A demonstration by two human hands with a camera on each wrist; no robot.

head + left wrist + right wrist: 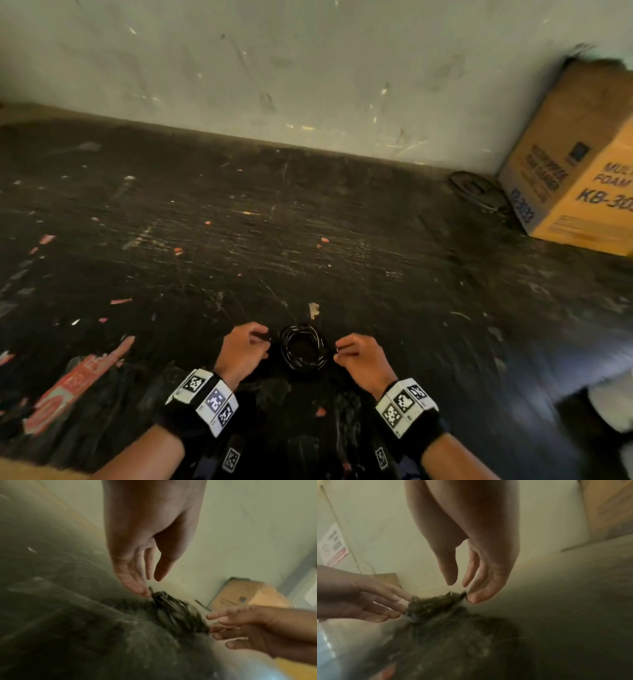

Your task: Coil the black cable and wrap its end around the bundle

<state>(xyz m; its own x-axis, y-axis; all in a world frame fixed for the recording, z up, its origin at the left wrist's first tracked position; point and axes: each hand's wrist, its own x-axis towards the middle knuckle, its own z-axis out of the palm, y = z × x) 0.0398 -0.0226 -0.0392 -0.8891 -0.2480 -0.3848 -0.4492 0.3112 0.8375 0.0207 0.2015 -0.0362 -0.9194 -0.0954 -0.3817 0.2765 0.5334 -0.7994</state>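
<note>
A red printed scrap (73,383) is lying at the near left of the dark, scratched worktop (239,240). To its right, the left hand (244,349) is hovering just left of the black cable (303,346), its fingers (137,586) relaxed and extended, the tips touching the coil's left edge without curling round it. The cable is sitting coiled in a small ring on the worktop, near the person, between both hands. The right hand (359,356) is mirroring this on the right, its fingers (481,595) loosely straight and brushing the coil's right edge. At far right, a cardboard box (575,171) is standing against the wall (308,68).
</note>
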